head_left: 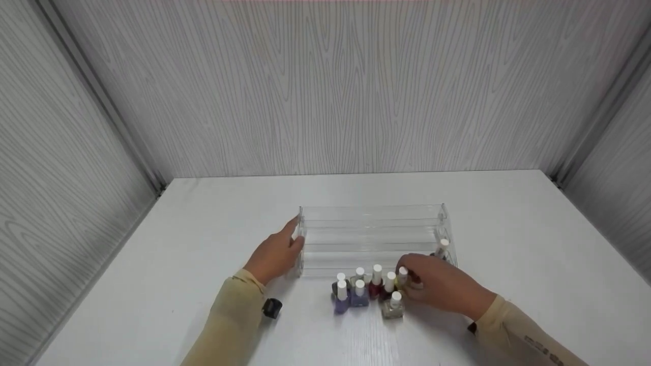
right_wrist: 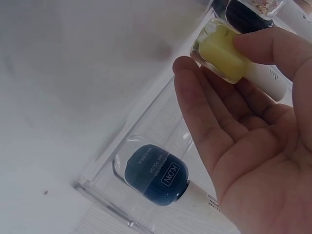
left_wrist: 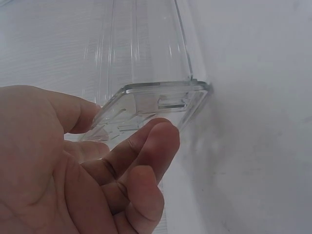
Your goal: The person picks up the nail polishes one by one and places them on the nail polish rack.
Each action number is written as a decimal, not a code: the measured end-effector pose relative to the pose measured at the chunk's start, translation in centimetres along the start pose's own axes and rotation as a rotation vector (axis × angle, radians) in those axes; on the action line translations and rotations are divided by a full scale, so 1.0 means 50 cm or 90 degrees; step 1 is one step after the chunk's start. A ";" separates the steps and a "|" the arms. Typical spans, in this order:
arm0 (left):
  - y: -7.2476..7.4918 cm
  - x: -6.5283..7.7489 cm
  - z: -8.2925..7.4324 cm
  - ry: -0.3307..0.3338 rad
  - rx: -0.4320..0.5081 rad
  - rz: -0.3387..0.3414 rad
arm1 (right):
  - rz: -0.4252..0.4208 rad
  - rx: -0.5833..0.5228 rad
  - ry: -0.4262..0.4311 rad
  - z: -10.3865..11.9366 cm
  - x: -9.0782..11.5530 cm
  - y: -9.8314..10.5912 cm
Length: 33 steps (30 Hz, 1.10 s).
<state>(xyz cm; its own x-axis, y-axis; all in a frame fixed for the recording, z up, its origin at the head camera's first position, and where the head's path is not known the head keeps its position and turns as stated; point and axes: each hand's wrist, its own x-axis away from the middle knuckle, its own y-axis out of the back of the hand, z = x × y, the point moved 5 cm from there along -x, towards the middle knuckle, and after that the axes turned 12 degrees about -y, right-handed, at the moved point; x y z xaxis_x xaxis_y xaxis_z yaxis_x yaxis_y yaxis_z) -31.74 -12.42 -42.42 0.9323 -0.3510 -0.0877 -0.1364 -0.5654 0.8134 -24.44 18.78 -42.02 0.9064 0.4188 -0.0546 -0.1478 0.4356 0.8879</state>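
Note:
A clear acrylic rack (head_left: 368,247) with stepped tiers stands on the white table. My left hand (head_left: 274,254) holds the rack's left end panel, thumb on one side and fingers against the outer face. Between the thumb and fingers of my right hand (head_left: 442,282) is a yellow nail polish bottle (right_wrist: 222,53) with a white cap, close over the rack's front. A dark blue nail polish bottle (right_wrist: 156,170) sits in the rack at its right end. Several more nail polish bottles stand in front of the rack, including a purple one (head_left: 341,304) and a red one (head_left: 376,287).
A glittery bottle (head_left: 392,308) stands nearest me in the group. Wood-grain panels (head_left: 356,91) enclose the table (head_left: 127,305) at the back and both sides. A small black object (head_left: 272,308) shows beside my left sleeve.

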 end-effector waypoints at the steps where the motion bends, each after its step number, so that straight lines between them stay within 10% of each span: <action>1: 0.000 0.000 0.000 0.000 -0.001 0.000 | -0.001 -0.001 -0.001 0.000 -0.001 0.000; 33: 0.003 0.003 -0.002 -0.007 0.010 -0.003 | -0.079 -0.058 0.015 0.017 0.000 0.037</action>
<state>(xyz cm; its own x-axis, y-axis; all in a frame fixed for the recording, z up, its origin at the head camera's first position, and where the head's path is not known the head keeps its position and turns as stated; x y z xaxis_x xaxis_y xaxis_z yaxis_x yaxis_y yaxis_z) -31.61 -12.48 -42.27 0.9294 -0.3560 -0.0978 -0.1369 -0.5784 0.8041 -24.38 18.89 -39.97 0.9106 0.3757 -0.1724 -0.0722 0.5551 0.8286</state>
